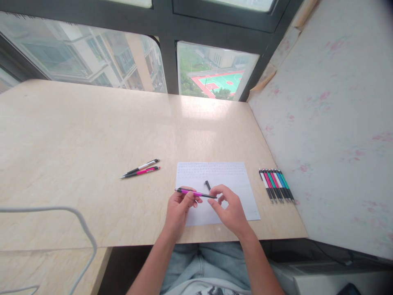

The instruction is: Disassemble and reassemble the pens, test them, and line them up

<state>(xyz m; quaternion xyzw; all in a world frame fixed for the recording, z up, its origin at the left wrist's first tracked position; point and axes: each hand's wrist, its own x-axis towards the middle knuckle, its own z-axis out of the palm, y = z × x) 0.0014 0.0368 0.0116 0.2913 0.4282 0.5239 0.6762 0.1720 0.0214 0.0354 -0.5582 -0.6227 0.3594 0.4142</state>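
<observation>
Tabletop (86,131): I get it across most of my head feed, pale, faintly veined and glossy, with bright light on its far part.
Wall (344,119): on my right, white with small pink flowers, meeting the tabletop along a slanting edge.
Window (170,53): dark-framed, beyond the far edge; through its panes I make out buildings, greenery and a red-and-green sports court (225,84).
Jeans (208,262): light blue, below the near edge, under the forearms.
White sheet (245,192): flat before the person, lines of writing along its top; I can't read them from here.
Grey cable (82,221): looping over the near left corner, well apart from the hands.
Left hand (179,208): closed on the purple pen (198,194), thumb on top of the barrel.
Right hand (231,208): thumb and forefinger curved about the dark tip; I cannot tell whether they pinch it or only hover there.
Pen row (276,186): on the right near the wall, white, pink, green and blue barrels side by side, tips toward the person.
Left pair: a white-and-black pen (144,165) and a pink-and-black pen (143,171), tips close together at the left, upper ends spread.
Purple pen: raised above the sheet between both hands, nearly level, clip end at the left, tip at the right.
Black piece (208,185): short, lying on the sheet just beyond the right fingertips.
</observation>
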